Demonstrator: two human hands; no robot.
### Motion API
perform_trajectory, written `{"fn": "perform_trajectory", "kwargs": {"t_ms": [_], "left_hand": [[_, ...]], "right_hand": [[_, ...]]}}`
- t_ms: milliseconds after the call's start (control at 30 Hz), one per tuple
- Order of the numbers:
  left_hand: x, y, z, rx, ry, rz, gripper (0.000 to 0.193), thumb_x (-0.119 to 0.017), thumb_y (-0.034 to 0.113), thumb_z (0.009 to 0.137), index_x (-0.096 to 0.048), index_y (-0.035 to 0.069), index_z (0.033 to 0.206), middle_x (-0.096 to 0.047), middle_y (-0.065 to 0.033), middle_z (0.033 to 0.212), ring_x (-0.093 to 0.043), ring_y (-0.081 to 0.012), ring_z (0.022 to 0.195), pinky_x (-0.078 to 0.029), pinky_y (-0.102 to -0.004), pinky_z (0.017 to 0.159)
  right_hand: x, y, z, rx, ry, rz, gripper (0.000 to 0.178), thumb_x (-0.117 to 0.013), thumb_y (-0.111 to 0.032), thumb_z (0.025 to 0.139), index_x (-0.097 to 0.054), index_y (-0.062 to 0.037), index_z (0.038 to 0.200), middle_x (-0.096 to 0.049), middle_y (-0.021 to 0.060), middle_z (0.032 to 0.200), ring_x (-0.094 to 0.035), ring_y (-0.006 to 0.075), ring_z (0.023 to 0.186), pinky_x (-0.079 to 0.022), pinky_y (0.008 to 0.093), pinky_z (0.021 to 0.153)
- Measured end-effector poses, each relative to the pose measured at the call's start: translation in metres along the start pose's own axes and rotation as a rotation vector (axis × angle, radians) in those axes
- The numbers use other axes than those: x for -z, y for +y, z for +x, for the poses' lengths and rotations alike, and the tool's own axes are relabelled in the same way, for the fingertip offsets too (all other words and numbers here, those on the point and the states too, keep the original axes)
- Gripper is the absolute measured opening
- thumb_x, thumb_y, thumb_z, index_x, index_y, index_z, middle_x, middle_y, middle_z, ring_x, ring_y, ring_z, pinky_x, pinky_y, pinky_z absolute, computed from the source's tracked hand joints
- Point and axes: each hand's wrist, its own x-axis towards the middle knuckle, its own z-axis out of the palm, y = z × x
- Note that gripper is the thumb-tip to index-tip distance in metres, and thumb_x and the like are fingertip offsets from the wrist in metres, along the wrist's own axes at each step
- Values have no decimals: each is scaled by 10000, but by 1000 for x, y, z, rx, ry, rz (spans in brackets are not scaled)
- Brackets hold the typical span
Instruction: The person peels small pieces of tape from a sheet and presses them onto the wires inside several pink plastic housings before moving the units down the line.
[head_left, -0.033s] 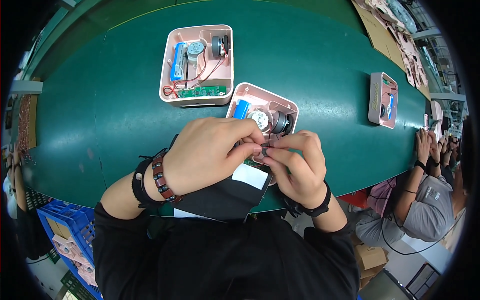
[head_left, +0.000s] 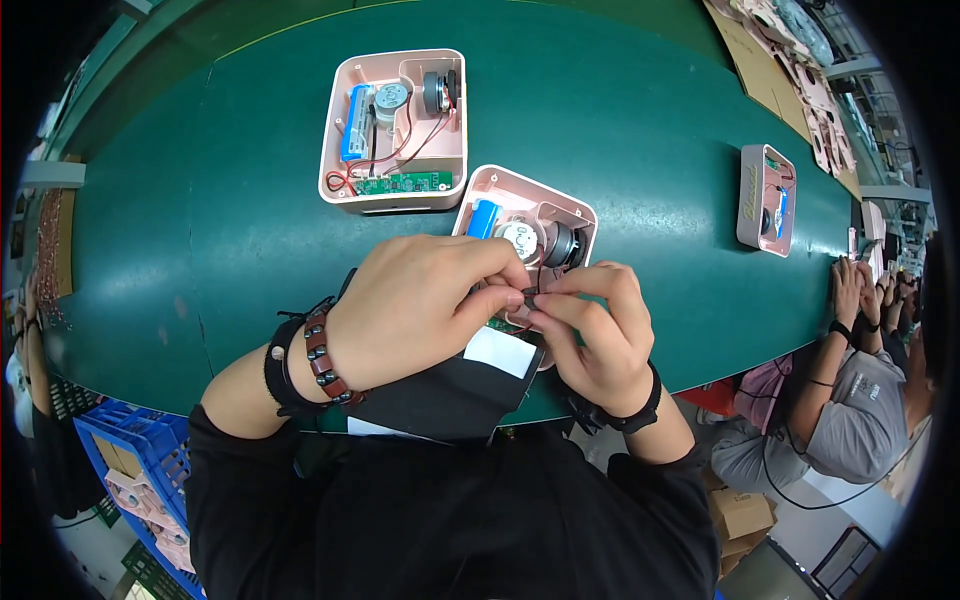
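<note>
My left hand and my right hand meet over the near edge of a pink plastic housing. Between their thumbs and fingertips they pinch a small dark grey piece, beside a thin wire; its exact kind is too small to make out. Inside this housing are a blue cylindrical battery, a round white-topped part and a dark speaker. Most of its near side is hidden by my hands. Below my wrists lies a black sheet with a white patch.
A second open pink housing, with battery, speaker, wires and green circuit board, stands behind to the left. Farther right is another housing, near a co-worker's hands. A blue crate stands left, below the green table.
My right fingertips have shifted very slightly around the small dark grey piece. Everything else stays in place.
</note>
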Motion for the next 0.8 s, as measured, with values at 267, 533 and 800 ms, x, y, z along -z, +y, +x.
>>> {"fn": "perform_trajectory", "kwargs": {"t_ms": [267, 533, 800], "left_hand": [[1, 0, -1, -55, -27, 45, 98, -701, 142, 864, -666, 86, 935, -706, -44, 810, -684, -237, 721, -499, -316, 599], [-6, 6, -2, -98, 44, 74, 119, -725, 139, 836, -653, 85, 912, -693, -38, 786, -676, -236, 671, -495, -309, 559], [-9, 5, -3, -89, 147, 155, 129, -729, 126, 824, -645, 73, 906, -686, -48, 771, -676, -242, 653, -499, -323, 546]], "right_hand": [[-8, 2, 0, -109, 95, 88, 254, -793, 13, 671, -657, -42, 878, -624, 68, 891, -577, 215, 721, -438, 307, 623], [1, 0, 3, -126, 21, -6, 237, -785, 9, 705, -669, -29, 907, -634, 95, 946, -618, 208, 790, -458, 314, 672], [-1, -7, 7, -117, 79, -233, 242, -789, -119, 721, -677, -100, 935, -648, -6, 898, -566, 144, 694, -291, 333, 688]]}}
